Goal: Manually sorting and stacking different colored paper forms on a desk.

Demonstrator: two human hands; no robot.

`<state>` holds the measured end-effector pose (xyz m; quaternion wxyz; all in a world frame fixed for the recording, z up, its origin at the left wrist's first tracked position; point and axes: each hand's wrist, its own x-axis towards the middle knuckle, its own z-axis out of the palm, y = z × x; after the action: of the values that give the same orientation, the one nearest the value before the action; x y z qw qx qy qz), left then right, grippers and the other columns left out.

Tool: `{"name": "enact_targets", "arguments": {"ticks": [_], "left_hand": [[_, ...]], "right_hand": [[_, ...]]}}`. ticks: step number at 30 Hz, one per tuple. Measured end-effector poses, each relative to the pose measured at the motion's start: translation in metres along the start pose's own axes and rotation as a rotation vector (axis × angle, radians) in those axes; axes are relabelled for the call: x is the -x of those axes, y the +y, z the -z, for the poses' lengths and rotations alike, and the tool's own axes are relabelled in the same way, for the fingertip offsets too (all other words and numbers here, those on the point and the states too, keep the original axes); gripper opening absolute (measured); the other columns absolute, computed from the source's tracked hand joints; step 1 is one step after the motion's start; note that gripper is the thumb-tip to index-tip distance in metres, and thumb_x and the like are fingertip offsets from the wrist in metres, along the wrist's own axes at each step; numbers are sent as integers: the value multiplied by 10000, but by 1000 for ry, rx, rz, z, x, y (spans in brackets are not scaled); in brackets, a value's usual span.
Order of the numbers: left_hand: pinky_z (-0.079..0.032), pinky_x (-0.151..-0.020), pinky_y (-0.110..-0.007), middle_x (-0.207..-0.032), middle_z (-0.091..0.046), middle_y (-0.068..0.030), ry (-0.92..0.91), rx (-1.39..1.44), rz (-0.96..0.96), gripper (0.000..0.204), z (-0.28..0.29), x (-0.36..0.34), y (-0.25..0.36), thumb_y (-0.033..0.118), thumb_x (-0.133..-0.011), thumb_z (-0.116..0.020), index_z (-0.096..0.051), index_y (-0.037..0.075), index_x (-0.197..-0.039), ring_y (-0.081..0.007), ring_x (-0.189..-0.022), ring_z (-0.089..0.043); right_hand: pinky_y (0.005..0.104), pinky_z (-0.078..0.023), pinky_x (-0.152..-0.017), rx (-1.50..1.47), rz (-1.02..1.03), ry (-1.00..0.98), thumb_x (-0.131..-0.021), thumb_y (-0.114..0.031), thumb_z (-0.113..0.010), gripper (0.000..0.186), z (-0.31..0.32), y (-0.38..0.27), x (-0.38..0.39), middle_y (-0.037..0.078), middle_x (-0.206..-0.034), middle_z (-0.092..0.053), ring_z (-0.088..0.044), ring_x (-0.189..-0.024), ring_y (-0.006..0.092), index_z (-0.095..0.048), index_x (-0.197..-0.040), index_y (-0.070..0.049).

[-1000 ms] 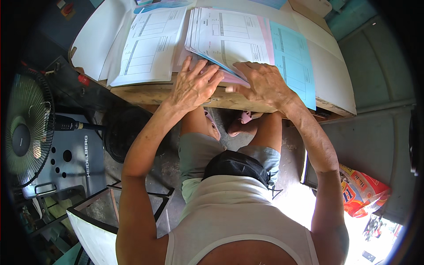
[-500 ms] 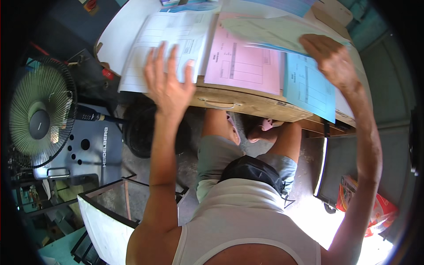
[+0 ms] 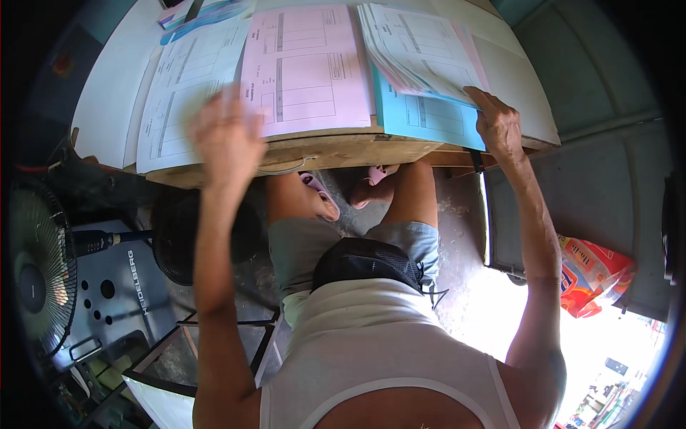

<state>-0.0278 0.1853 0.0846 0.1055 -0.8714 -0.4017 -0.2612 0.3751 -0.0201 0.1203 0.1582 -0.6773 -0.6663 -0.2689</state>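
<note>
Three stacks of printed paper forms lie side by side along the near edge of the table: white forms (image 3: 189, 71) at left, pink forms (image 3: 307, 79) in the middle, blue forms (image 3: 421, 118) at right. On top of the blue stack rests a sheaf of forms (image 3: 421, 46), white uppermost with pink edges showing; its near end is fanned and slightly lifted. My right hand (image 3: 498, 125) pinches the sheaf's near right corner between thumb and fingers. Over the border of the white and pink stacks is my left hand (image 3: 229, 143), its fingers smeared by motion.
The white tabletop (image 3: 107, 107) sits over a wooden drawer (image 3: 357, 154) close to my knees. A standing fan (image 3: 36, 279) is at left, beside a grey metal panel (image 3: 107, 293). A red plastic bag (image 3: 593, 275) stands at lower right. Colourful printed sheets (image 3: 207, 21) lie at the far left.
The sheaf has gone from a blurred swing above the pink and blue forms to lying over the blue stack, my right hand still gripping it. My left hand has shifted toward the pink stack.
</note>
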Motion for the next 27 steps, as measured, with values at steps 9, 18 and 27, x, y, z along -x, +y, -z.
{"name": "enact_targets", "arguments": {"ticks": [9,18,27], "left_hand": [[-410,-1042,-604,-1305,-592,-114,130,228,-628,471,-68,15,178,326,-903,-662,-652,37,-1274,-283,-1257,-523],[-504,-742,-355,-817,-723,-7,251,616,-511,106,-42,-35,180,155,-774,-791,-708,118,-830,-205,-769,-668],[-499,-953,-423,-1153,-724,-51,388,369,-419,413,8,3,85,285,-805,-821,-716,86,-1152,-271,-1088,-657]], "right_hand": [[395,-601,-737,21,33,-53,-797,5,-621,348,0,-43,27,90,-984,-742,-730,-836,285,-685,-1122,-103],[420,-569,-853,-176,-26,-324,-807,1,-654,394,30,-30,22,131,-1088,-729,-705,-939,327,-685,-1191,-80],[449,-551,-850,-166,-7,-231,-821,45,-623,341,25,-22,35,176,-1055,-724,-702,-955,336,-680,-1150,-22]]}}
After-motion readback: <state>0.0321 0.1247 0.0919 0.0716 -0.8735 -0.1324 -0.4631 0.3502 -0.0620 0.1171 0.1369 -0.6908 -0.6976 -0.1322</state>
